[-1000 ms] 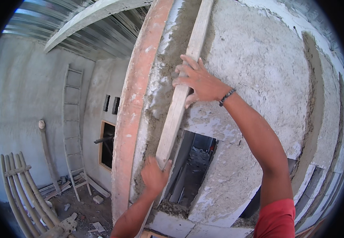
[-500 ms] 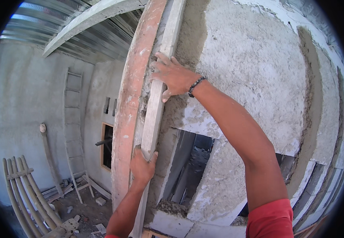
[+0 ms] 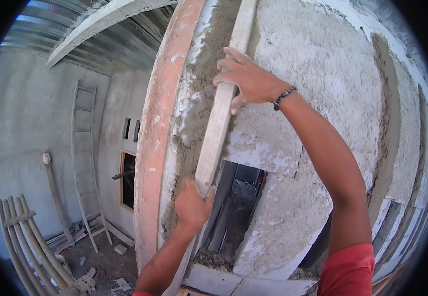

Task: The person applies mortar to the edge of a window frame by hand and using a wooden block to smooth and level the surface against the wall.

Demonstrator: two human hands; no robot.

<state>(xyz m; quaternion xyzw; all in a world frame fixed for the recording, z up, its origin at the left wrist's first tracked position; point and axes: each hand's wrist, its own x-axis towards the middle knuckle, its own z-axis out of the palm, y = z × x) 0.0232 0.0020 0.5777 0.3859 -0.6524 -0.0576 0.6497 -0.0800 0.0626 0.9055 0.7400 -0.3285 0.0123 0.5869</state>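
A long, pale, mortar-stained straightedge (image 3: 218,123) leans slightly to the right against the wall in front of me. My left hand (image 3: 194,204) is wrapped round its lower part. Higher up, my right hand (image 3: 253,79) grips it, fingers over the left side and thumb on the right. Left of the bar runs a strip of grey mortar (image 3: 196,106) with a rough surface. A reddish board (image 3: 154,133) stands along the wall's left edge, apart from both hands. The bar's lower stretch is partly hidden by my left hand and forearm.
A narrow opening (image 3: 241,207) pierces the wall just right of my left hand. Another mortar band (image 3: 385,118) runs down the right side. To the left stand a ladder (image 3: 83,143), a long pole (image 3: 56,197) and a slatted bamboo rack (image 3: 31,241); rubble (image 3: 120,249) litters the floor.
Both hands have moved the straightedge to the right, away from the reddish board. More of the mortar strip now shows left of it.
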